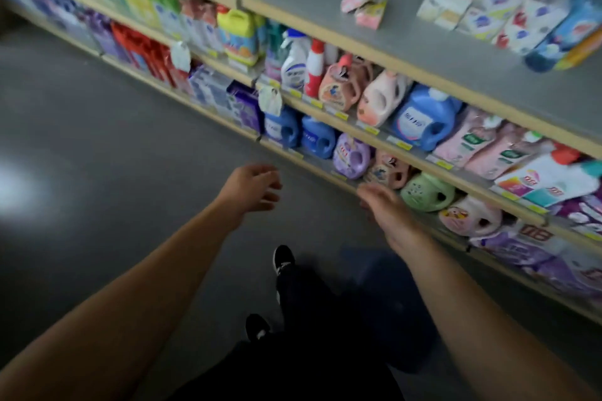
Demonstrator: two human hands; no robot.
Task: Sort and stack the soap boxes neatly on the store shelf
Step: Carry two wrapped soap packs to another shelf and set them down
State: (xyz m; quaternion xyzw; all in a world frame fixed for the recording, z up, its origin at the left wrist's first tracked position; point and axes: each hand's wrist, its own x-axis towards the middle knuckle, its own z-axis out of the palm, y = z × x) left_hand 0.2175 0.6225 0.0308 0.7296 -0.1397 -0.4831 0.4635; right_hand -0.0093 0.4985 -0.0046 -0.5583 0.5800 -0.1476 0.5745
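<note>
On the top shelf (423, 52), pink soap boxes (366, 5) lie toppled, unsorted; we hold left hand (250, 187) and right hand (384, 205) low, fingers loosely spread, empty.

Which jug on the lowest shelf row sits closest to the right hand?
The green jug, just beyond the right hand; the purple jug and blue jugs lie farther left along the row.

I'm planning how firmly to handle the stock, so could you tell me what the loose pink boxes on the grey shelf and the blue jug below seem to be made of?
The loose pink boxes look like thin printed cardboard: flat faces, folded edges. The blue jug looks like glossy moulded plastic with rounded walls and a moulded handle. Blur leaves the finishes uncertain.
</note>
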